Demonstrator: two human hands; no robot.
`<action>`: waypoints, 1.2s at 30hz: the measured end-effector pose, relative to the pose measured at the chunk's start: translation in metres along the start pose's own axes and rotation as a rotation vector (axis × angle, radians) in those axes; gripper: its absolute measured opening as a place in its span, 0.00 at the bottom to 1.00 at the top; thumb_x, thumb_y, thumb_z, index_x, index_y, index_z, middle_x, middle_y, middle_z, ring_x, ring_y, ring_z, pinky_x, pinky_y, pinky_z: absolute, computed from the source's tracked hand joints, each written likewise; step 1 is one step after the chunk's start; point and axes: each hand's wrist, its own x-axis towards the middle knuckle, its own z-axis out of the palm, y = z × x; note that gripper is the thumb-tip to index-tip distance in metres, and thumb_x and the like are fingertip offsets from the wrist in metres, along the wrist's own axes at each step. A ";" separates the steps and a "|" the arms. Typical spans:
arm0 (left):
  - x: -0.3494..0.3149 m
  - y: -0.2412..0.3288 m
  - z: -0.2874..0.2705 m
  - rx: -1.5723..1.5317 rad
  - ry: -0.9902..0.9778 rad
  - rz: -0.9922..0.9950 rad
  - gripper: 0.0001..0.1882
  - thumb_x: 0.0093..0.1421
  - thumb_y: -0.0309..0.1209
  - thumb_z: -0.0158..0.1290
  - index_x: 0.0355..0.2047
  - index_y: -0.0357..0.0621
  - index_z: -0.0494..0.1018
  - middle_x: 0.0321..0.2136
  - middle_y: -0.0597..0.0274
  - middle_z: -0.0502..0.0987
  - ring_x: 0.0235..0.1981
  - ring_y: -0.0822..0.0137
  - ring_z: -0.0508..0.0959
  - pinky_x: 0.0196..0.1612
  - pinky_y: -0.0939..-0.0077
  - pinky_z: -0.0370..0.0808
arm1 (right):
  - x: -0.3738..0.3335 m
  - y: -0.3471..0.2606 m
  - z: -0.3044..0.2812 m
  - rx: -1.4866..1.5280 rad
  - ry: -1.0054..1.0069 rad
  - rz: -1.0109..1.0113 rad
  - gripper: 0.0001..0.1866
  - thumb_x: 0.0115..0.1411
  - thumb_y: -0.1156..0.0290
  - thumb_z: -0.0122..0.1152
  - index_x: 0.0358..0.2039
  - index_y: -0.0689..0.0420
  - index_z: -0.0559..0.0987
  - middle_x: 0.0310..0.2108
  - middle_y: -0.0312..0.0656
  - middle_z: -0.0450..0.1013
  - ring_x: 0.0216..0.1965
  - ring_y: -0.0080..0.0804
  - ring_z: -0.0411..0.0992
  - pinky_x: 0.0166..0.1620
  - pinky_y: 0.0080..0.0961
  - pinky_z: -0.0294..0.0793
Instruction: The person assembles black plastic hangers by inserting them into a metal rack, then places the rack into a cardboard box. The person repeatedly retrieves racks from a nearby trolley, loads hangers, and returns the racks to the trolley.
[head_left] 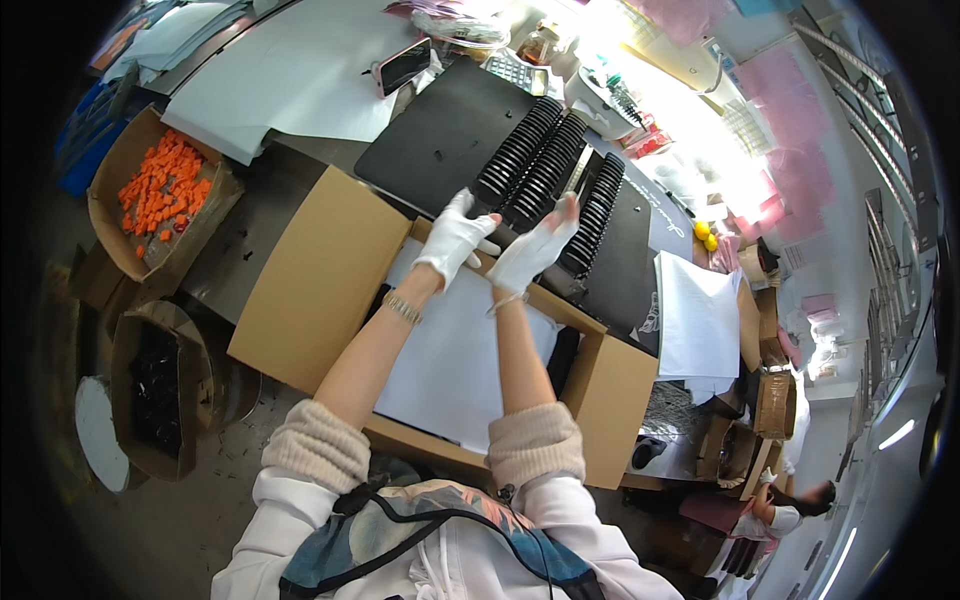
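My left hand wears a white glove and rests at the near end of a row of black ring-shaped parts stacked on edge. My right hand, also in a white glove with bare fingertips, touches the near end of the neighbouring row. A third row lies to the right. The rows sit on a black mat. Below my forearms stands an open cardboard box lined with white paper. Whether either hand grips a part is hidden.
A box of small orange pieces stands at the left, and a box of black parts on the floor below it. White sheets, a phone and a calculator lie beyond. Another person works at lower right.
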 end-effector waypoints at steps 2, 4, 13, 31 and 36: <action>0.029 -0.006 0.007 0.092 -0.124 -0.070 0.24 0.61 0.37 0.60 0.53 0.35 0.70 0.37 0.58 0.79 0.28 0.75 0.76 0.18 0.79 0.68 | 0.055 0.043 0.027 0.024 0.122 0.347 0.24 0.73 0.66 0.43 0.64 0.67 0.63 0.63 0.51 0.64 0.61 0.39 0.65 0.65 0.30 0.60; 0.047 -0.015 0.012 0.284 -0.062 -0.121 0.18 0.57 0.42 0.64 0.34 0.37 0.78 0.22 0.64 0.78 0.24 0.72 0.76 0.23 0.71 0.70 | 0.104 0.094 0.058 -0.055 0.064 0.449 0.27 0.74 0.61 0.41 0.65 0.69 0.62 0.64 0.58 0.63 0.63 0.49 0.64 0.65 0.31 0.59; 0.068 -0.041 0.017 0.376 -0.025 0.141 0.12 0.56 0.31 0.64 0.34 0.33 0.80 0.26 0.58 0.82 0.25 0.78 0.73 0.32 0.72 0.74 | 0.263 0.227 0.130 0.068 -0.151 0.358 0.29 0.73 0.52 0.40 0.33 0.65 0.81 0.31 0.47 0.80 0.28 0.33 0.75 0.36 0.27 0.72; 0.068 -0.047 0.018 0.494 0.061 0.291 0.23 0.55 0.49 0.63 0.34 0.38 0.80 0.25 0.50 0.81 0.29 0.52 0.83 0.35 0.63 0.78 | 0.268 0.183 0.124 -0.978 -0.911 0.407 0.30 0.67 0.49 0.36 0.51 0.59 0.77 0.53 0.53 0.74 0.58 0.47 0.70 0.56 0.40 0.70; 0.065 -0.044 0.017 0.398 -0.005 0.195 0.22 0.54 0.48 0.65 0.38 0.41 0.82 0.27 0.53 0.83 0.29 0.59 0.83 0.37 0.69 0.77 | 0.194 0.136 0.086 -1.016 -0.922 0.345 0.36 0.67 0.45 0.29 0.52 0.62 0.78 0.55 0.60 0.71 0.61 0.55 0.67 0.63 0.40 0.63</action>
